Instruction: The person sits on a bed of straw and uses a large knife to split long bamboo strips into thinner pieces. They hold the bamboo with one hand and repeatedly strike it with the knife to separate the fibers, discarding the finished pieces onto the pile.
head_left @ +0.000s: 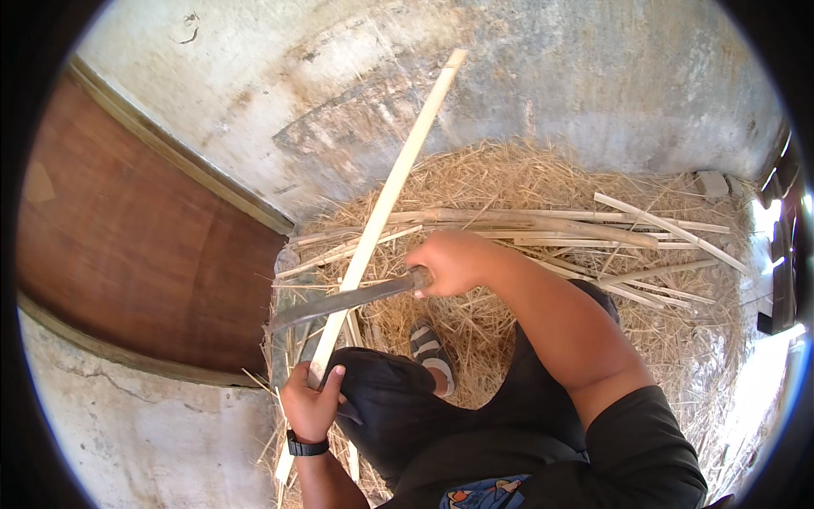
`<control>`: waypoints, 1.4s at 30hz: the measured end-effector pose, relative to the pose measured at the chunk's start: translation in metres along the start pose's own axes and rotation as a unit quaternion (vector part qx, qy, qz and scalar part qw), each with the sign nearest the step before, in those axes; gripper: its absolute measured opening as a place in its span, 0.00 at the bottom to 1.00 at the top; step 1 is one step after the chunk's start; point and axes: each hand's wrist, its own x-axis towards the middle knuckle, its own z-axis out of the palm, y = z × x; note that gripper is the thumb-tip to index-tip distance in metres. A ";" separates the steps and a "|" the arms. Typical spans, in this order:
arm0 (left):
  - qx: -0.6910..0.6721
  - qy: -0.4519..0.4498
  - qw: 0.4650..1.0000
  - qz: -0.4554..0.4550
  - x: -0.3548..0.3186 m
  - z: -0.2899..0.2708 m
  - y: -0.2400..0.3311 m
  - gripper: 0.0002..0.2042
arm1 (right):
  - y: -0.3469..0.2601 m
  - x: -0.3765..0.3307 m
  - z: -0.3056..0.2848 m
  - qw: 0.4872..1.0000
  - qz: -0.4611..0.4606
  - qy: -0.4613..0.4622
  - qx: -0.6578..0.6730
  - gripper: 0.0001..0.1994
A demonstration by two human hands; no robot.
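A long pale split bamboo strip (392, 187) slants up from my lap toward the wall. My left hand (310, 407), with a dark watch on its wrist, is closed round the strip's lower part beside my knee, thumb on top. My right hand (455, 261) grips the handle of a machete (377, 293). Its dark blade points left and lies across the strip, a short way above my left hand. Whether the edge bites into the bamboo I cannot tell.
Several bamboo strips and poles (577, 227) lie on straw (509, 174) along the stained wall (593, 85). A brown wooden door panel (153, 237) stands at the left. My sandalled foot (431, 348) rests on the straw between my legs. A small block (712, 184) sits at the far right.
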 end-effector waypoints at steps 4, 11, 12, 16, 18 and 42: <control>0.106 0.053 0.988 0.096 0.001 -0.004 0.005 0.22 | 0.052 0.000 -0.013 0.981 0.141 0.074 0.110 0.14; -0.003 0.004 1.000 -0.013 0.003 0.012 -0.021 0.21 | 0.019 0.007 0.007 0.999 0.023 0.035 0.013 0.18; -0.026 -0.021 0.999 -0.022 0.003 0.011 -0.021 0.21 | 0.001 -0.001 0.000 1.000 -0.007 -0.002 -0.030 0.18; -0.038 -0.035 0.999 -0.007 0.002 -0.002 -0.056 0.20 | 0.050 -0.002 -0.002 0.994 0.072 0.070 0.049 0.23; 0.008 -0.005 1.000 0.014 -0.007 -0.007 -0.071 0.19 | 0.066 -0.006 -0.030 0.956 0.213 0.140 0.145 0.24; -0.118 -0.040 0.991 -0.043 -0.009 -0.007 -0.018 0.10 | 0.014 0.003 -0.002 0.998 0.025 0.026 0.047 0.18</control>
